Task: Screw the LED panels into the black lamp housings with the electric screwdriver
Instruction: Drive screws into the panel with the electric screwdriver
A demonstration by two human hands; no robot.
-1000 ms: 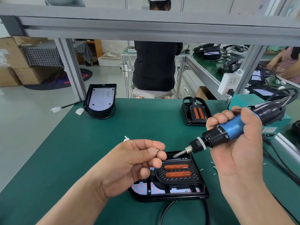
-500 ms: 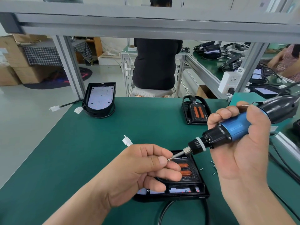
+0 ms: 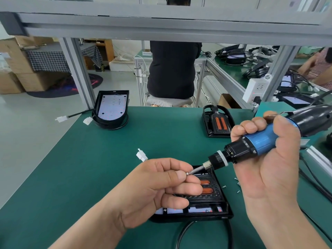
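Black near housing (image 3: 197, 216): LED panel (image 3: 194, 210) inside | far-left housing (image 3: 95, 109): white panel (image 3: 112, 106)

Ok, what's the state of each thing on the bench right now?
Left hand, pinching a screw against the bit tip.
Right hand, gripping the electric screwdriver, held tilted.
Near housing, flat on mat, under the hands.
Far left housing, LED panel showing, untouched.
Far right housing, orange strips showing, untouched.
Loose screws, scattered on mat.

A single head-worn camera looks forward and down, close over the near edge of the green table (image 3: 75, 169), far rows visible.
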